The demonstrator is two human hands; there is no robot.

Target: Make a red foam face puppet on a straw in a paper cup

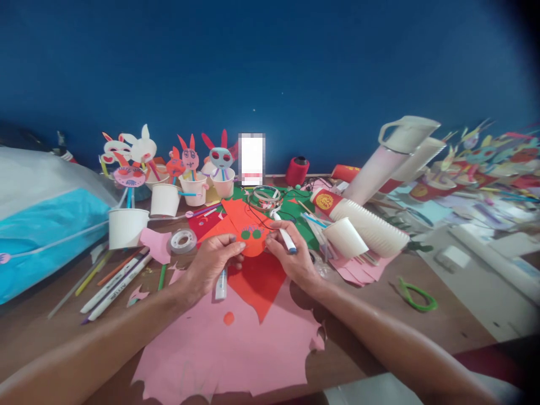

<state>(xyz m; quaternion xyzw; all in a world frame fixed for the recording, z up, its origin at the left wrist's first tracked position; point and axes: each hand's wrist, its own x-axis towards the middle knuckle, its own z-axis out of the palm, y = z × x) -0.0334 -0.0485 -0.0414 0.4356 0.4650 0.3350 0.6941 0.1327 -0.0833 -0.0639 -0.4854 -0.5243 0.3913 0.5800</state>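
Our left hand (216,256) pinches the cutout (253,246); our right hand (294,257) does too, also holding a marker (287,240). Likely light, easily creased: grip edges.

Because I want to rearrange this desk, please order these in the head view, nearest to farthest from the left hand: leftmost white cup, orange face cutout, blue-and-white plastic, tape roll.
1. Orange face cutout: in the left hand.
2. Tape roll: just left of it.
3. Leftmost white cup: farther left.
4. Blue-and-white plastic: at the view's left edge.
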